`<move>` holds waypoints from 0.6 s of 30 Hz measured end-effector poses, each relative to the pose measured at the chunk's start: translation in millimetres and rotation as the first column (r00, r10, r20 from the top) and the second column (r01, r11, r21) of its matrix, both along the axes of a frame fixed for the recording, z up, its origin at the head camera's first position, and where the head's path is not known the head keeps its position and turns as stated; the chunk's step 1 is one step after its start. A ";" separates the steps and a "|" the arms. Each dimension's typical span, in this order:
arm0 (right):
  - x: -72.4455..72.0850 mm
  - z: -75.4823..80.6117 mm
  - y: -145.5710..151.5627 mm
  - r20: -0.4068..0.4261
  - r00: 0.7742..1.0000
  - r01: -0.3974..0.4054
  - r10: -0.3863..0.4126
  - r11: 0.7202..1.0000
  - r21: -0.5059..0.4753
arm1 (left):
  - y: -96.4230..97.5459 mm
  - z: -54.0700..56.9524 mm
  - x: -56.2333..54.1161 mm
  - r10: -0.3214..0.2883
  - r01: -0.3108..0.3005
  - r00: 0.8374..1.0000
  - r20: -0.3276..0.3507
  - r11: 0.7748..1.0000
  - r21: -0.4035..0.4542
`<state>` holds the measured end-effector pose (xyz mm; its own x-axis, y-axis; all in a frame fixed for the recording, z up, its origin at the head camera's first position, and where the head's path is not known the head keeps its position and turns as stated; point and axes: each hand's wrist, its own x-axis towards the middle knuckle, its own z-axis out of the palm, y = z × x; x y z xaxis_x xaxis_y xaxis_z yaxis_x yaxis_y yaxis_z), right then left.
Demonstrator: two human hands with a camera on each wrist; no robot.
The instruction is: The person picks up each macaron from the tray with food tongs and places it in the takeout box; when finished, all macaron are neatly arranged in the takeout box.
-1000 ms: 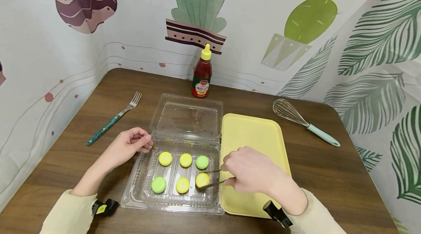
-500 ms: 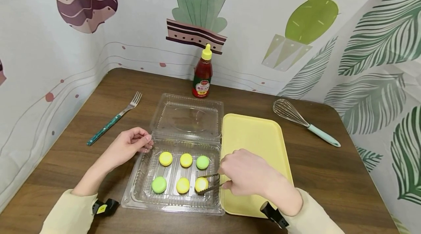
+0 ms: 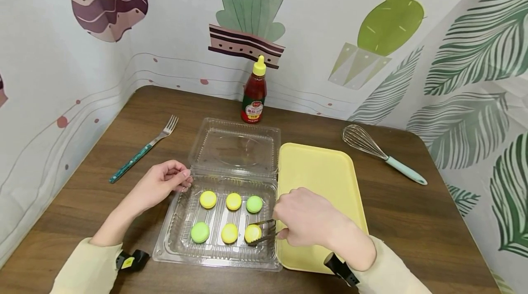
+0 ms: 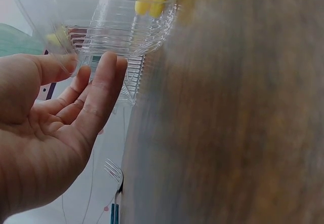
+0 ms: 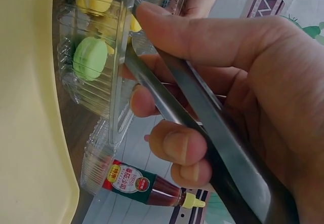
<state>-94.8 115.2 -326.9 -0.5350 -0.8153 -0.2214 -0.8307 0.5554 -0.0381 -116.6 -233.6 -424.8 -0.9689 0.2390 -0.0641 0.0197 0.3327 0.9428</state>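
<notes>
In the head view, the clear plastic container [image 3: 214, 257] lies with its lid folded back. Yellow macarons and green ones sit inside in two rows. My left hand [image 3: 162, 181] pinches the container's left rim near the hinge, thumb and fingers on either side in the left wrist view. With my right hand [image 3: 307, 216] I grip metal tongs [image 5: 187, 97], thumb on one arm and fingers curled round the other. The tong tips stand apart around the front right yellow macaron [image 3: 252, 233]; whether they touch it I cannot tell.
A yellow tray [image 3: 315, 165] adjoins the container on the right, under my right hand. Behind the lid stands a ketchup bottle [image 3: 254, 94]. A fork [image 3: 144, 149] lies at the left, and a whisk [image 3: 381, 154] at the right. A patterned cloth wall closes the back.
The front right yellow macaron has shifted slightly toward me. The tongs have moved a little forward with it, then drawn slightly right. My left hand has stayed still.
</notes>
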 end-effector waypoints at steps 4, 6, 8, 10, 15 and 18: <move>0.1 -0.1 -0.8 0.005 1.000 0.010 -0.010 1.000 0.006 | 0.1 0.0 -0.2 -0.001 0.001 1.000 -0.001 1.000 0.000; 0.1 0.1 -1.0 0.010 1.000 0.016 -0.016 1.000 0.011 | 0.0 -0.2 -0.1 -0.003 0.003 1.000 -0.002 1.000 0.001; -0.1 0.1 -1.3 0.011 1.000 0.022 -0.023 1.000 0.020 | -0.1 -0.5 -0.1 -0.005 0.005 1.000 -0.004 1.000 0.002; -0.3 0.2 -1.2 0.012 1.000 0.027 -0.027 0.999 0.028 | -0.1 -0.7 0.1 -0.007 0.007 1.000 -0.005 1.000 0.005; -0.9 0.0 -0.3 0.018 0.999 0.028 -0.028 0.999 0.027 | -0.3 -1.3 0.0 -0.011 0.012 1.000 -0.008 1.000 0.009; -0.9 -0.2 1.1 0.024 0.999 0.029 -0.030 0.999 0.020 | -0.4 -1.6 -0.1 -0.011 0.011 1.000 -0.008 1.000 0.010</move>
